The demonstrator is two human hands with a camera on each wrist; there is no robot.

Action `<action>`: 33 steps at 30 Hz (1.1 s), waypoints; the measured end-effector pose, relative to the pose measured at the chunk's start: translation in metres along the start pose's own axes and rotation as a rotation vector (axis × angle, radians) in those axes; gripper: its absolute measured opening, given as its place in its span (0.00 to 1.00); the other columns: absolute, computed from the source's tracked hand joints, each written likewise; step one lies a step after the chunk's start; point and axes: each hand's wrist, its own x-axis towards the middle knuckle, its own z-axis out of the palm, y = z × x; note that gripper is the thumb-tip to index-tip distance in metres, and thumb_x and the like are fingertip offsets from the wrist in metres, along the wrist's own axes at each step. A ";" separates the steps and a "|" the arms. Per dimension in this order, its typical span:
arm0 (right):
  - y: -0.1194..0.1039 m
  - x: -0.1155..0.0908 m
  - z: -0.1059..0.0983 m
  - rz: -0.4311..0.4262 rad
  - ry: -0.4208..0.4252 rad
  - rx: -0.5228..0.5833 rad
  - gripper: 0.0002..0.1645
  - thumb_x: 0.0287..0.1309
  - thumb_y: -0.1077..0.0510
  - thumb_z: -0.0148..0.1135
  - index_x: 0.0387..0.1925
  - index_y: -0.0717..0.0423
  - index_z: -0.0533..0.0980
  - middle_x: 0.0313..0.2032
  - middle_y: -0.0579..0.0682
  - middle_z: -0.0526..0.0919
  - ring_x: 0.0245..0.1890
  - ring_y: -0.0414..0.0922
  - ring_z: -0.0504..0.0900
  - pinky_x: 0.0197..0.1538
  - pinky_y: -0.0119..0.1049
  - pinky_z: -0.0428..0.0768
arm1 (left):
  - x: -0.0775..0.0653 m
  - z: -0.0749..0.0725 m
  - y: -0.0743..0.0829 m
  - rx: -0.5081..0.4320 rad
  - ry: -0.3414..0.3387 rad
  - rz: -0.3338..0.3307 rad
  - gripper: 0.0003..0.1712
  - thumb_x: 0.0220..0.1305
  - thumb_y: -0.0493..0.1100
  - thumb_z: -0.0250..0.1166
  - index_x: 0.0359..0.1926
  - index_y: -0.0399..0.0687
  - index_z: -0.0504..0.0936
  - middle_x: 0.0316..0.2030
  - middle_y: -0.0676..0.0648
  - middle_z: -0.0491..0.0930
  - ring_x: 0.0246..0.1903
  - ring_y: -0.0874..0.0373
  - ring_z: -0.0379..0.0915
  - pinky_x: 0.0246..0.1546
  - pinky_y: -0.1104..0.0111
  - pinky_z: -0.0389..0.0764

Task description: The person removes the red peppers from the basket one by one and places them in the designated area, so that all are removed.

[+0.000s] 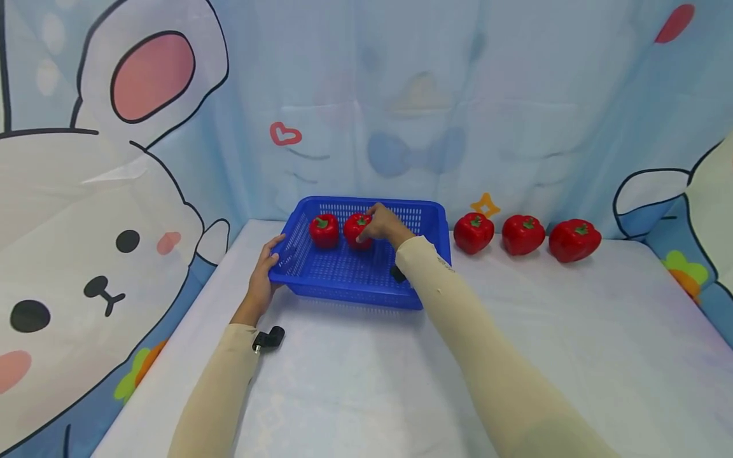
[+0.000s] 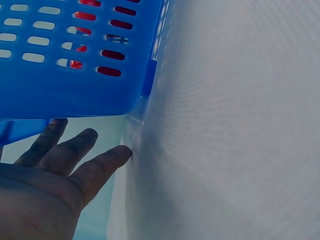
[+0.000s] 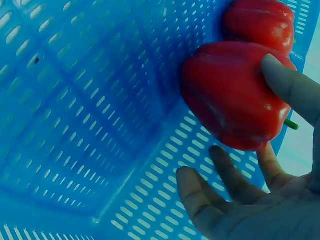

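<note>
A blue perforated plastic basket (image 1: 355,296) stands at the far side of the white table. Two red bell peppers are inside: one on the left (image 1: 324,231), and a second (image 1: 356,230) beside it, both with green stems. Reaching into the basket, my right hand (image 1: 382,226) holds the second bell pepper; in the right wrist view one fingertip presses its side while other fingers spread away from it. My left hand (image 1: 265,280) is at the basket's left rim, its fingers (image 2: 102,167) fairly straight and spread close to the rim in the left wrist view.
Three more red bell peppers, a near one (image 1: 473,233), a middle one (image 1: 523,235) and a far-right one (image 1: 574,240), lie in a row right of the basket. A printed curtain (image 1: 401,76) hangs behind the white table (image 1: 343,381).
</note>
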 end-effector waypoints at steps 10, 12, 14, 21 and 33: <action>0.000 -0.004 0.001 -0.036 0.042 0.014 0.45 0.49 0.55 0.75 0.66 0.59 0.64 0.64 0.60 0.71 0.64 0.56 0.70 0.66 0.49 0.72 | -0.002 0.001 0.000 0.010 0.012 0.000 0.30 0.75 0.50 0.34 0.76 0.65 0.51 0.77 0.47 0.46 0.71 0.38 0.55 0.68 0.41 0.60; 0.000 -0.006 -0.002 -0.046 0.048 0.036 0.44 0.50 0.55 0.75 0.66 0.57 0.64 0.64 0.60 0.71 0.64 0.56 0.71 0.64 0.49 0.73 | -0.002 0.001 0.000 -0.003 0.010 0.010 0.29 0.75 0.49 0.34 0.75 0.64 0.51 0.77 0.47 0.47 0.70 0.38 0.55 0.67 0.42 0.61; 0.001 -0.008 -0.007 -0.060 0.052 0.055 0.44 0.50 0.54 0.74 0.66 0.57 0.63 0.64 0.60 0.70 0.63 0.56 0.71 0.63 0.49 0.75 | -0.002 0.001 -0.001 -0.022 0.004 0.024 0.29 0.75 0.49 0.34 0.76 0.61 0.51 0.77 0.46 0.47 0.70 0.38 0.55 0.66 0.44 0.61; 0.015 -0.017 -0.040 -0.125 0.081 0.199 0.44 0.53 0.52 0.72 0.66 0.57 0.60 0.63 0.62 0.69 0.61 0.58 0.72 0.60 0.51 0.76 | -0.002 0.001 0.000 -0.023 0.000 0.020 0.29 0.75 0.49 0.34 0.75 0.62 0.51 0.77 0.47 0.47 0.70 0.39 0.55 0.66 0.44 0.61; 0.059 -0.065 -0.102 -0.161 0.285 0.404 0.49 0.54 0.47 0.72 0.72 0.45 0.56 0.65 0.61 0.66 0.61 0.57 0.71 0.60 0.53 0.77 | 0.000 -0.001 0.002 -0.017 -0.005 0.010 0.29 0.76 0.50 0.34 0.76 0.64 0.51 0.77 0.47 0.48 0.69 0.40 0.57 0.64 0.47 0.63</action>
